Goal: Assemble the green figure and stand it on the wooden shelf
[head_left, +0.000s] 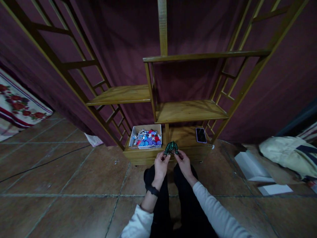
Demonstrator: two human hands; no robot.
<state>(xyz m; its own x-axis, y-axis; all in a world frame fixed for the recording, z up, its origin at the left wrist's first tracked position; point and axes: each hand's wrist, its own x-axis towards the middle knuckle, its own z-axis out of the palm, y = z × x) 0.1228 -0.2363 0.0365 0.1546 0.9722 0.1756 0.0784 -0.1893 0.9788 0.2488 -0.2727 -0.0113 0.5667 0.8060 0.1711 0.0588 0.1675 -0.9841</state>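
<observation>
Between both hands I hold a small dark green figurine [171, 147] with a ridged, shiny surface; its exact kind is too small to make out. My left hand [161, 164], with a black band on the wrist, pinches its lower left side. On the lower right side, the fingers of my right hand [184, 163] are closed on it. The figurine is just in front of the low wooden shelf. Left of it on that shelf stands an open cardboard box [145, 147] full of small colourful pieces, several of them blue, purple, red and white.
A phone [201, 135] lies on the bottom shelf at right. The wooden shelf unit [190, 111] has higher boards and posts before a dark red curtain [123, 39]. On the tiled floor [81, 172] are a black cable [47, 162], white boxes [252, 167] and a cream bag [287, 153].
</observation>
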